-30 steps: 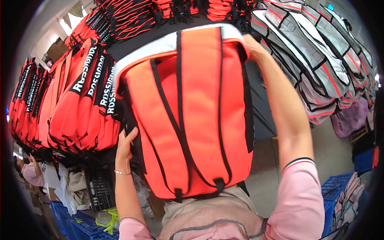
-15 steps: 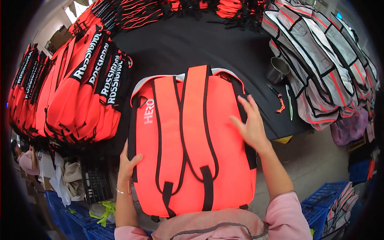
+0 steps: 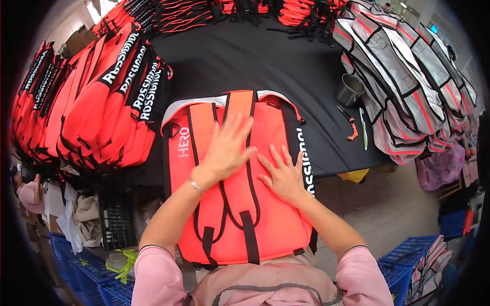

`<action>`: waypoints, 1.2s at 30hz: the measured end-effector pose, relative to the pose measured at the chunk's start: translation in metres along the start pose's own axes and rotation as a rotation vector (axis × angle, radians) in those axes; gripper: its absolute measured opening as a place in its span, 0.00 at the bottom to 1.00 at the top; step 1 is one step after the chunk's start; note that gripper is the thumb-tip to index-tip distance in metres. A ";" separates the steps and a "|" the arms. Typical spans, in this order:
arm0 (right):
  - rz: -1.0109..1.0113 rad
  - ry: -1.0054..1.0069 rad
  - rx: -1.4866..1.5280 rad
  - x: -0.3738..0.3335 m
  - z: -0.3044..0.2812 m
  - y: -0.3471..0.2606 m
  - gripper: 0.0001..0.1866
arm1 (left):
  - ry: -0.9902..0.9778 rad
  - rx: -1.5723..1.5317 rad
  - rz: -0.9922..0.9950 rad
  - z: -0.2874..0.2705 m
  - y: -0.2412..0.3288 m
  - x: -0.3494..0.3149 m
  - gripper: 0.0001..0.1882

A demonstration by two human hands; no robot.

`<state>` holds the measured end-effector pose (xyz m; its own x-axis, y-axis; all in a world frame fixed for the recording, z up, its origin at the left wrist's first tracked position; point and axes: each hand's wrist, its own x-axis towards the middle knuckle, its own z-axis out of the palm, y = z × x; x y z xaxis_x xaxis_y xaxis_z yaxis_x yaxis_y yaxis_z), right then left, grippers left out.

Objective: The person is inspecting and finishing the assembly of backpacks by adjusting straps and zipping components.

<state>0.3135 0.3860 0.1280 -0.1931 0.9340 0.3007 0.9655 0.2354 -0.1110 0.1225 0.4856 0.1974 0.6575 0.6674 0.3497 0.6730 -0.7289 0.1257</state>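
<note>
A bright red backpack (image 3: pixel 204 239) with black-edged shoulder straps lies strap side up in front of me, its lower end against my body. Its grey inner lining shows along the upper edge. My left hand (image 3: pixel 228 150) rests over the two straps, fingers spread and holding nothing. To its right, my right hand (image 3: pixel 282 173) lies on the back panel near the side edge, fingers also spread. White lettering shows on the black side panel beyond it.
A black-covered table (image 3: pixel 245 56) carries stacked red bags (image 3: pixel 92 122) at left and grey bag pieces (image 3: pixel 403 76) at right. Near these are a metal mug (image 3: pixel 350 89), thread snips (image 3: pixel 347 115) and a green-and-white pen-like tool (image 3: pixel 363 128). Blue crates (image 3: pixel 408 260) stand below.
My left hand has moved from the bag's left side onto the straps. My right hand has come inward and down onto the panel. The backpack has shifted slightly left, exposing its right side panel.
</note>
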 end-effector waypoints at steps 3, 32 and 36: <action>0.125 -0.307 0.208 0.027 -0.052 0.022 0.27 | -0.308 0.049 0.023 0.038 0.024 -0.054 0.44; -0.054 0.910 0.303 0.117 -0.081 0.036 0.27 | 0.233 -0.323 0.173 -0.074 0.004 0.114 0.27; -0.007 0.944 0.296 0.092 -0.095 0.020 0.24 | 0.231 -0.214 0.337 -0.100 0.019 0.085 0.23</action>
<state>0.3315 0.4516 0.2432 0.1438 0.3644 0.9200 0.8576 0.4181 -0.2997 0.1576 0.5130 0.3221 0.7190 0.3537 0.5983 0.3334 -0.9308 0.1497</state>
